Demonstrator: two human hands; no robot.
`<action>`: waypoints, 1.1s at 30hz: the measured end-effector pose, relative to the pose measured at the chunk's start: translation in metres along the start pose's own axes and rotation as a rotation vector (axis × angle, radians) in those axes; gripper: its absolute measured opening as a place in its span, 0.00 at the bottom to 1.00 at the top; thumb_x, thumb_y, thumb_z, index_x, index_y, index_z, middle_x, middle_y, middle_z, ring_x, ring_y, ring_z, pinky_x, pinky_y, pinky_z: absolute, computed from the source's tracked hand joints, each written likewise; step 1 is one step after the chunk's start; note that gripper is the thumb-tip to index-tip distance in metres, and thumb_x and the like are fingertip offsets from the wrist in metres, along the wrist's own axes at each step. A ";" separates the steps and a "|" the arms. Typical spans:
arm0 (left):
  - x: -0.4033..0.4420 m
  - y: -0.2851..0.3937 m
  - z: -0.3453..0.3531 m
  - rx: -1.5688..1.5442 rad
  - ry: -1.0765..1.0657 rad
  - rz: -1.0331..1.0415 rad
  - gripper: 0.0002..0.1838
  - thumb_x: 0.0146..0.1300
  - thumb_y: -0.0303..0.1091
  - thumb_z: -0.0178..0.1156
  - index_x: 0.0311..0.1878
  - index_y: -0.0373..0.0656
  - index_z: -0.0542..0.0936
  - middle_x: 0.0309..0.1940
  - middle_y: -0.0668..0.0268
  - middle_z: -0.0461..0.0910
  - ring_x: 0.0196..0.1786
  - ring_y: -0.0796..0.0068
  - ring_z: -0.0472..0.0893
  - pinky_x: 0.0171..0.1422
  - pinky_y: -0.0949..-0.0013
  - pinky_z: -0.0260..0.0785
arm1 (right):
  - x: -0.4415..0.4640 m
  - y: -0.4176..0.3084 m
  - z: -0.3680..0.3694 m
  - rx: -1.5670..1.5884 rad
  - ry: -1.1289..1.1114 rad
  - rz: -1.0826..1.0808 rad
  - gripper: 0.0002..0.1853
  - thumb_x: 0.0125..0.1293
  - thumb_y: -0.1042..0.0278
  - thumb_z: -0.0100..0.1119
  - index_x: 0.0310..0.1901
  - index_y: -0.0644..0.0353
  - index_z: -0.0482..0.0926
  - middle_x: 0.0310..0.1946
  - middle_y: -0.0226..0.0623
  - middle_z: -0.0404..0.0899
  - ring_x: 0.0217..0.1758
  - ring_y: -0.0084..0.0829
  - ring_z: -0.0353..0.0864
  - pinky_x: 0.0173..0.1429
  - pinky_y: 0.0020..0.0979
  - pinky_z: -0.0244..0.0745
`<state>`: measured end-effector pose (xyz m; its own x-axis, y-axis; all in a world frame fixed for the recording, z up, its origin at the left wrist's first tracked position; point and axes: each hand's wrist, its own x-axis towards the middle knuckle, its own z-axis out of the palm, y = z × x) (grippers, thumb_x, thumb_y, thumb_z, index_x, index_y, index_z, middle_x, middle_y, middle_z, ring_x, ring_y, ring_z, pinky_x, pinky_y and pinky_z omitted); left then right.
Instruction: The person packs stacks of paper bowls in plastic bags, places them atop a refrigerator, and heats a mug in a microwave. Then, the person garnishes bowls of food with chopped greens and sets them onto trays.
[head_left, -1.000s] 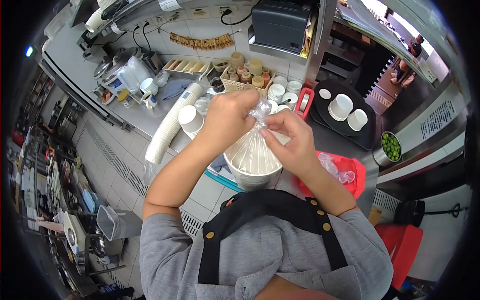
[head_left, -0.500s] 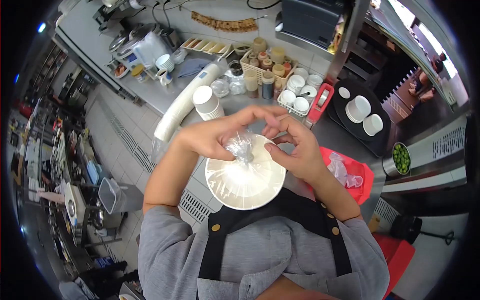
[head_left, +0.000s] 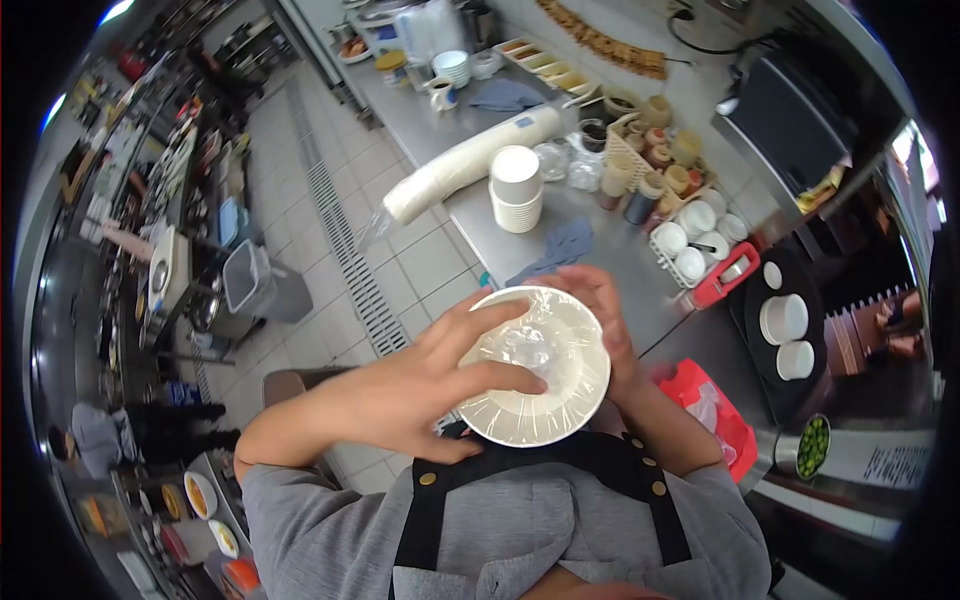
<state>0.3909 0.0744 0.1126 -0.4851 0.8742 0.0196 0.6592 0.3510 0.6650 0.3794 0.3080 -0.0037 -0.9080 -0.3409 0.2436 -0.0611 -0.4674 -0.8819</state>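
A round white bowl, wrapped in clear plastic film, is in front of my chest. The film is crumpled at the middle and wrinkled out towards the rim. My left hand reaches over it from the left, fingers spread apart, two of them touching the film near the centre. Along the far right side, my right hand grips the bowl's edge; part of that hand is hidden behind the bowl. Beyond the bowl, a stack of white paper bowls stands on the steel counter beside a blue cloth.
A long plastic-sleeved stack lies along the counter edge. Sauce bottles and small white cups stand behind. To the right are a red tape dispenser, a black tray with white containers, and a red bag.
My view has turned, and the counter items have shifted right. My left hand has left the gathered plastic and spread over the bowl; my right hand has moved to its side.
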 end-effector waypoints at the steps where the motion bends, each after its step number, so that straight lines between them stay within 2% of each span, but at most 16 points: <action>1: -0.007 -0.003 0.008 -0.002 0.013 -0.025 0.38 0.38 0.37 0.79 0.56 0.45 0.76 0.73 0.37 0.49 0.76 0.27 0.45 0.77 0.42 0.46 | 0.007 0.020 0.001 0.158 0.003 0.049 0.37 0.71 0.35 0.43 0.60 0.68 0.68 0.62 0.49 0.69 0.65 0.38 0.71 0.68 0.38 0.64; 2: -0.015 -0.009 0.016 0.135 0.167 -0.036 0.37 0.39 0.38 0.79 0.55 0.47 0.74 0.74 0.39 0.49 0.75 0.26 0.49 0.76 0.41 0.48 | 0.016 0.051 -0.021 -0.136 -0.112 -0.025 0.45 0.69 0.26 0.36 0.63 0.68 0.69 0.65 0.46 0.66 0.67 0.38 0.68 0.69 0.38 0.63; 4: -0.029 -0.012 0.019 0.341 0.381 -0.081 0.35 0.38 0.42 0.79 0.50 0.48 0.71 0.73 0.37 0.49 0.71 0.25 0.57 0.73 0.39 0.55 | 0.025 0.116 -0.047 -0.208 -0.211 0.168 0.42 0.73 0.29 0.30 0.62 0.65 0.71 0.61 0.43 0.72 0.64 0.37 0.71 0.70 0.36 0.61; 8: -0.066 -0.029 0.022 0.212 0.437 -0.233 0.43 0.36 0.45 0.80 0.59 0.49 0.70 0.73 0.34 0.47 0.73 0.26 0.54 0.72 0.40 0.57 | 0.035 0.147 -0.015 -0.238 -0.454 0.458 0.38 0.76 0.34 0.28 0.62 0.64 0.72 0.56 0.43 0.77 0.62 0.37 0.74 0.70 0.34 0.61; 10: -0.095 -0.044 0.017 0.110 0.466 -0.340 0.54 0.34 0.46 0.80 0.69 0.50 0.65 0.73 0.34 0.44 0.73 0.28 0.53 0.71 0.41 0.57 | 0.056 0.159 0.003 -0.309 -0.518 0.457 0.38 0.77 0.35 0.28 0.61 0.64 0.72 0.56 0.44 0.77 0.62 0.37 0.73 0.70 0.34 0.61; 13: -0.139 -0.073 -0.005 0.135 0.339 -0.446 0.61 0.32 0.46 0.80 0.74 0.53 0.60 0.71 0.36 0.47 0.72 0.31 0.54 0.71 0.41 0.57 | 0.097 0.188 0.038 -0.413 -0.577 0.499 0.34 0.78 0.39 0.28 0.60 0.64 0.72 0.56 0.45 0.77 0.61 0.36 0.74 0.69 0.33 0.62; 15: -0.177 -0.105 -0.008 0.088 0.399 -0.461 0.59 0.32 0.46 0.80 0.73 0.53 0.61 0.69 0.38 0.51 0.70 0.32 0.56 0.71 0.41 0.57 | 0.130 0.220 0.060 -0.513 -0.697 0.486 0.31 0.79 0.43 0.29 0.60 0.62 0.73 0.56 0.45 0.77 0.59 0.37 0.75 0.67 0.33 0.63; 20: -0.264 -0.165 -0.019 -0.017 0.565 -0.506 0.58 0.30 0.43 0.80 0.72 0.54 0.64 0.64 0.42 0.56 0.66 0.35 0.60 0.71 0.41 0.56 | 0.207 0.310 0.123 -0.478 -0.664 0.565 0.24 0.78 0.49 0.40 0.55 0.61 0.75 0.50 0.44 0.78 0.55 0.37 0.76 0.64 0.35 0.66; 22: -0.290 -0.176 -0.031 0.117 0.581 -0.542 0.58 0.28 0.39 0.80 0.70 0.55 0.65 0.64 0.44 0.58 0.65 0.38 0.61 0.69 0.43 0.57 | 0.236 0.350 0.140 -0.412 -0.550 0.556 0.20 0.72 0.55 0.54 0.57 0.60 0.74 0.53 0.44 0.78 0.56 0.39 0.76 0.64 0.34 0.67; 24: -0.309 -0.185 -0.052 0.185 0.548 -0.567 0.58 0.27 0.38 0.80 0.70 0.55 0.66 0.64 0.46 0.58 0.65 0.39 0.61 0.68 0.43 0.58 | 0.257 0.367 0.146 -1.156 -0.326 -0.049 0.24 0.63 0.60 0.64 0.59 0.57 0.74 0.55 0.42 0.78 0.64 0.39 0.73 0.68 0.42 0.63; 26: -0.324 -0.195 -0.078 0.296 0.494 -0.612 0.57 0.25 0.35 0.78 0.70 0.57 0.67 0.64 0.49 0.61 0.64 0.42 0.62 0.66 0.46 0.59 | 0.285 0.368 0.156 -1.530 -0.164 -0.385 0.26 0.56 0.61 0.66 0.57 0.54 0.76 0.57 0.41 0.78 0.73 0.40 0.65 0.73 0.56 0.53; 27: -0.331 -0.204 -0.091 0.288 0.489 -0.608 0.57 0.25 0.35 0.78 0.70 0.57 0.67 0.64 0.49 0.61 0.64 0.42 0.62 0.66 0.46 0.59 | 0.301 0.376 0.151 -1.534 -0.162 -0.374 0.26 0.56 0.61 0.66 0.57 0.54 0.76 0.57 0.41 0.78 0.73 0.40 0.65 0.73 0.56 0.53; 29: -0.345 -0.229 -0.120 0.348 0.455 -0.679 0.55 0.24 0.33 0.74 0.68 0.52 0.67 0.63 0.45 0.62 0.64 0.39 0.63 0.67 0.45 0.59 | 0.337 0.389 0.131 -2.061 -0.214 -0.492 0.21 0.59 0.64 0.62 0.55 0.54 0.77 0.59 0.41 0.77 0.77 0.41 0.58 0.75 0.66 0.42; 30: -0.351 -0.242 -0.135 0.363 0.449 -0.715 0.54 0.24 0.33 0.72 0.67 0.52 0.68 0.63 0.47 0.63 0.65 0.41 0.63 0.68 0.47 0.60 | 0.354 0.388 0.124 -2.073 -0.200 -0.485 0.21 0.59 0.64 0.62 0.55 0.54 0.77 0.59 0.41 0.77 0.77 0.41 0.58 0.75 0.66 0.42; 32: -0.357 -0.270 -0.166 0.374 0.453 -0.728 0.54 0.24 0.33 0.72 0.67 0.51 0.68 0.63 0.48 0.63 0.65 0.42 0.63 0.68 0.47 0.60 | 0.390 0.375 0.114 -1.995 -0.566 0.282 0.22 0.59 0.71 0.59 0.58 0.53 0.78 0.60 0.40 0.77 0.76 0.41 0.59 0.77 0.63 0.39; 33: -0.359 -0.285 -0.182 0.384 0.459 -0.760 0.54 0.24 0.32 0.72 0.67 0.51 0.68 0.64 0.50 0.63 0.65 0.43 0.63 0.68 0.47 0.60 | 0.405 0.370 0.104 -2.003 -0.538 0.287 0.22 0.59 0.71 0.59 0.58 0.53 0.78 0.60 0.40 0.77 0.76 0.41 0.59 0.77 0.63 0.39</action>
<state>0.2729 -0.4009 0.0522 -0.9830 0.1811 0.0293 0.1804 0.9255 0.3330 0.0327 -0.0880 -0.1897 -0.8117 -0.5463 -0.2068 -0.5676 0.8212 0.0585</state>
